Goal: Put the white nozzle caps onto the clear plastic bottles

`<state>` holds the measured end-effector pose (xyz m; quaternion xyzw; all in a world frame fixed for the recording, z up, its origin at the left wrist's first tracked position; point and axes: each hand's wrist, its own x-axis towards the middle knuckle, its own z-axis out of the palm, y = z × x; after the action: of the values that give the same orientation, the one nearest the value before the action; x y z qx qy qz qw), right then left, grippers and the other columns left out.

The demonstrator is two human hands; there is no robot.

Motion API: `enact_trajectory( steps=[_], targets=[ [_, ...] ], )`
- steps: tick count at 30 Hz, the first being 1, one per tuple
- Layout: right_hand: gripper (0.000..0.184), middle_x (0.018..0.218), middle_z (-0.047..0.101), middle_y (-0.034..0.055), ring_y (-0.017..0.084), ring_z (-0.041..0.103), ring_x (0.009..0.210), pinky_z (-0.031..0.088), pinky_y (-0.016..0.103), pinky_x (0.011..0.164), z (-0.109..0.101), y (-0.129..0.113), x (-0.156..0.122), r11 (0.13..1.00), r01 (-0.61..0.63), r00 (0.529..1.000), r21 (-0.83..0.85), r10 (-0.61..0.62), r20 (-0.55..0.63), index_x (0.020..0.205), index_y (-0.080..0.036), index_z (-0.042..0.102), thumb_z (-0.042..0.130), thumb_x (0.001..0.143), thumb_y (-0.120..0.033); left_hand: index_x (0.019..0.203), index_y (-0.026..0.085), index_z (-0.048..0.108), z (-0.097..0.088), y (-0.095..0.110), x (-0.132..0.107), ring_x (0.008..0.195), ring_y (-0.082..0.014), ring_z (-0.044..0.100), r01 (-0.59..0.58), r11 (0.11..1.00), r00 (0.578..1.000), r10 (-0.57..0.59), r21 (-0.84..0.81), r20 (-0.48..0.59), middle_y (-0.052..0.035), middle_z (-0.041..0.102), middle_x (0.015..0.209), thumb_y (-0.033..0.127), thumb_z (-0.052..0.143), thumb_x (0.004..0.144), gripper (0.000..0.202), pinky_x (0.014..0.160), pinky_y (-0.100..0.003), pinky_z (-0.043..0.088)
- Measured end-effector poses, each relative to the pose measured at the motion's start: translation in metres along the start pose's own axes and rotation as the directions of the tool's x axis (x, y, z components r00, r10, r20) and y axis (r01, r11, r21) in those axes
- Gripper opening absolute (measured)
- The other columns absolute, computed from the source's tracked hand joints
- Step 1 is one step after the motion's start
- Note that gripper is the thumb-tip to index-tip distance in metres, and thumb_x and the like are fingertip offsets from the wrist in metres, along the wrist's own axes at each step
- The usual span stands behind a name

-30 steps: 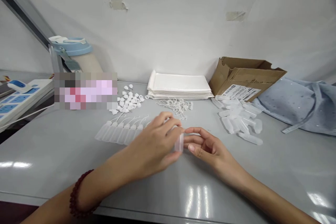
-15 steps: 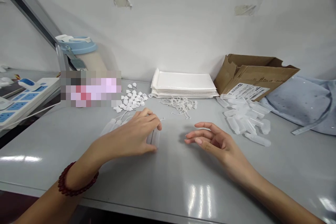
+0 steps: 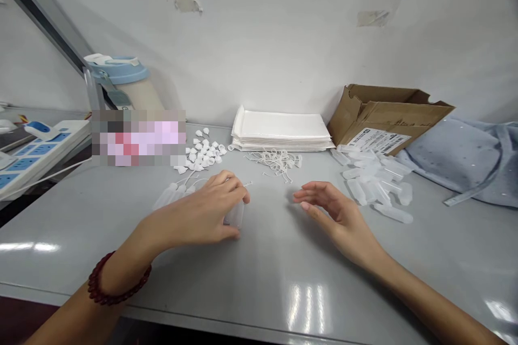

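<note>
My left hand (image 3: pixel 210 205) curves over a row of translucent plastic tubes (image 3: pixel 165 195) lying on the table. Its thumb and fingertips span the ends of the tube (image 3: pixel 234 214) at the row's right side. The palm covers most of the row; white caps and thin cords show at the tubes' far ends. My right hand (image 3: pixel 329 213) hovers above the table, fingers bent and thumb apart, nothing in it. To its right lies a loose pile of similar tubes (image 3: pixel 376 180). White cord loops (image 3: pixel 277 160) and small white caps (image 3: pixel 204 153) are heaped beyond my hands.
White padded envelopes (image 3: pixel 281 125) are stacked by the wall. An open cardboard box (image 3: pixel 392 118) stands at back right beside blue-grey cloth (image 3: pixel 457 156). At left are a blue-lidded cup (image 3: pixel 125 78), a blurred pink item (image 3: pixel 141 140) and a power strip (image 3: pixel 44 151).
My right hand has shifted slightly rightward and its fingers have drawn closer together. Under my left hand, the rightmost tube sits slightly further left, and the dark gap beside it has narrowed.
</note>
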<state>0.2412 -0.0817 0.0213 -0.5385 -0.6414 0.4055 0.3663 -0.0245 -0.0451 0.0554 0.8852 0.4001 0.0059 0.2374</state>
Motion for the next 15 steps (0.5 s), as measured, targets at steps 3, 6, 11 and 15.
enact_trajectory(
  steps=[3, 6, 11, 15],
  targets=[
    [0.031, 0.121, 0.058, 0.0132, 0.028, 0.057, 0.111, 0.047, 0.049, 0.094, -0.001, 0.014, 0.007, 0.913, 0.185, 0.983, -0.365, -0.178, 0.053, 0.117, -0.021, 0.053, 0.052, 0.089, -0.034, 0.104, 0.022, 0.054, 0.001, 0.000, 0.000, 0.112, -0.0247, 0.041, -0.028, 1.000, 0.999, 0.028, -0.011, -0.029, -0.0042, 0.054, 0.109, 0.042, 0.066, 0.078, 0.034, 0.090, -0.037, 0.041],
    [0.041, 0.136, 0.046, 0.0155, 0.031, 0.042, 0.127, 0.041, 0.052, 0.102, -0.001, 0.023, 0.016, 0.787, 0.311, 0.950, -0.533, -0.280, 0.140, 0.130, -0.022, 0.048, 0.048, 0.092, -0.035, 0.106, 0.022, 0.054, 0.003, 0.001, 0.002, 0.112, -0.0249, 0.041, -0.059, 0.998, 0.994, 0.059, 0.000, -0.095, -0.0048, 0.054, 0.109, 0.053, 0.063, 0.079, 0.041, 0.091, -0.038, 0.041],
    [0.046, 0.145, 0.037, 0.0133, 0.032, 0.030, 0.133, 0.035, 0.055, 0.105, 0.004, 0.023, 0.035, 0.713, 0.342, 0.939, -0.612, -0.271, 0.210, 0.137, -0.025, 0.044, 0.043, 0.094, -0.041, 0.109, 0.020, 0.054, 0.010, 0.002, 0.009, 0.113, -0.0260, 0.040, -0.105, 0.994, 0.973, 0.110, 0.034, -0.201, -0.0067, 0.054, 0.109, 0.058, 0.059, 0.081, 0.047, 0.089, -0.039, 0.041],
    [0.047, 0.144, 0.042, 0.0111, 0.036, 0.029, 0.131, 0.032, 0.060, 0.103, 0.008, 0.023, 0.044, 0.696, 0.316, 0.949, -0.644, -0.233, 0.214, 0.135, -0.024, 0.049, 0.043, 0.093, -0.045, 0.110, 0.018, 0.054, 0.015, 0.006, 0.014, 0.111, -0.0265, 0.041, -0.110, 0.993, 0.959, 0.119, 0.050, -0.257, -0.0077, 0.056, 0.107, 0.052, 0.057, 0.085, 0.043, 0.088, -0.040, 0.042]
  ],
)
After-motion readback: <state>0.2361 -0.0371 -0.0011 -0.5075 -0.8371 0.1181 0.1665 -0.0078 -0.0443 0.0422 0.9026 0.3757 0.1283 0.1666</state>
